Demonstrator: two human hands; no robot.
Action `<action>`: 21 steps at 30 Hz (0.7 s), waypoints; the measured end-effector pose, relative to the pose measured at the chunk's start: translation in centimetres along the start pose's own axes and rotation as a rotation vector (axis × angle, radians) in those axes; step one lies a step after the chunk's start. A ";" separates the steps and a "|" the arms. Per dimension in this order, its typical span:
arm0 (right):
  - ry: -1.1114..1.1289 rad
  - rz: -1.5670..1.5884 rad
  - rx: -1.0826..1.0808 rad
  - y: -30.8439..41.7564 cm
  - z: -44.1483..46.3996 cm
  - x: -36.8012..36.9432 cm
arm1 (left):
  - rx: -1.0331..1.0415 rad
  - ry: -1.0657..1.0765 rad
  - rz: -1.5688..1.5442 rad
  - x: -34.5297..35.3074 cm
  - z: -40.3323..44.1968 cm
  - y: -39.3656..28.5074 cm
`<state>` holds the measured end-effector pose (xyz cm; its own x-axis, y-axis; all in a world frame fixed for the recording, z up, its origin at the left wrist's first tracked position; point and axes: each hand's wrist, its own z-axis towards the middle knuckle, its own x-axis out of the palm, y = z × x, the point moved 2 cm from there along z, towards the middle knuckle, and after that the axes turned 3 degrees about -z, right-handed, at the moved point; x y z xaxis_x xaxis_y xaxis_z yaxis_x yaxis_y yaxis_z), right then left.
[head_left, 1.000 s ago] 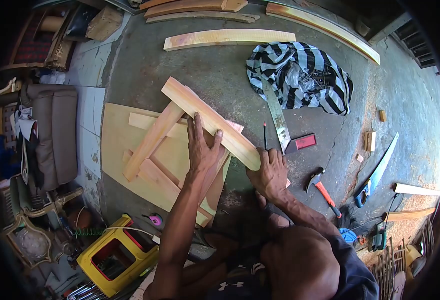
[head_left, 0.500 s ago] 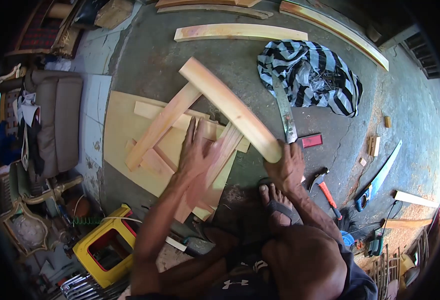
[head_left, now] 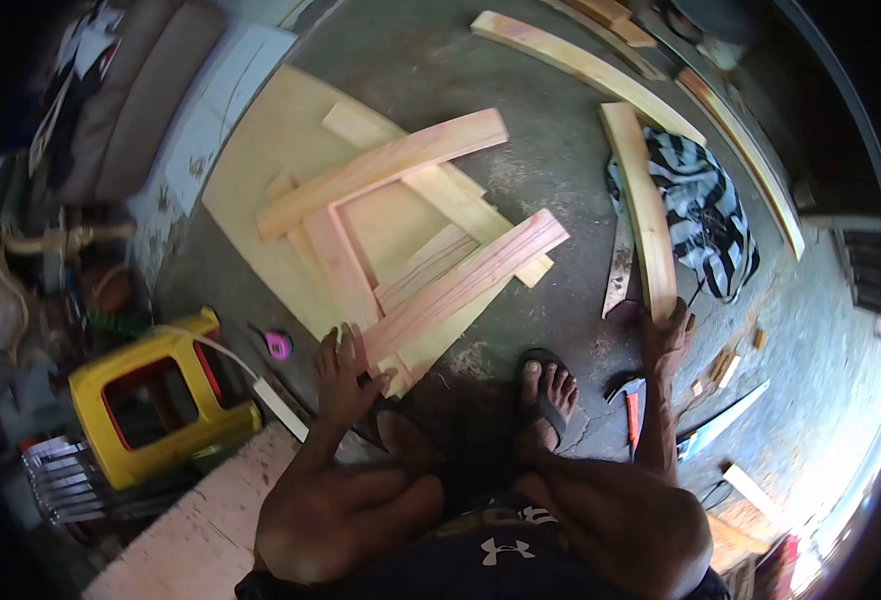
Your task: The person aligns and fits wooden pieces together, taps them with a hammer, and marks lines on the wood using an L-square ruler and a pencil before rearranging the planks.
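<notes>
My right hand (head_left: 668, 338) is closed around the near end of a pale wooden plank (head_left: 642, 205), which lies across the edge of a black-and-white striped plastic bag (head_left: 700, 180). My left hand (head_left: 345, 378) has its fingers spread, touching the near end of a pink-grained plank (head_left: 475, 280). That plank rests across other boards, and a second plank (head_left: 385, 172) lies at the far side of this stack. Beneath them is a thin plywood sheet (head_left: 250, 165) on the floor. Beside the bag, a metal ruler-like strip (head_left: 620, 265) is partly covered by the held plank.
A hammer (head_left: 632, 410) and a handsaw (head_left: 725, 420) lie right of my foot. Long planks (head_left: 580, 65) stretch along the far floor. At left are a pink tape measure (head_left: 278, 346), a yellow plastic stool (head_left: 140, 400) and a grey sofa (head_left: 155, 95).
The view has turned. My right hand has carried its plank off the stack to the right, over the bag. My left hand has moved back to the pink-grained plank's near end.
</notes>
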<state>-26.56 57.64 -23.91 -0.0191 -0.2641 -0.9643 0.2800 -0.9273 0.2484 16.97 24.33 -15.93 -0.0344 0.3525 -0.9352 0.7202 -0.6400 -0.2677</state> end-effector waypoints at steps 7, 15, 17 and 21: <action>-0.001 -0.121 0.006 2.4 0.0 -1.6 | -0.196 -0.203 -0.157 2.5 -3.0 2.5; -0.069 0.086 -0.223 6.0 -3.5 -0.9 | 0.020 -0.206 -0.133 -0.7 1.0 2.5; 0.063 0.073 -0.267 5.8 -5.4 -0.8 | 0.162 -0.314 -0.200 -0.7 3.0 2.9; 0.208 0.070 -0.387 6.7 -8.6 -0.3 | 0.135 -0.396 -0.236 -1.5 7.2 2.8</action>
<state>-16.44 53.81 -22.71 0.1952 -0.2274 -0.9540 0.6128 -0.7312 0.2997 14.02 17.07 -16.94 -0.4663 0.2286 -0.8546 0.5656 -0.6657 -0.4867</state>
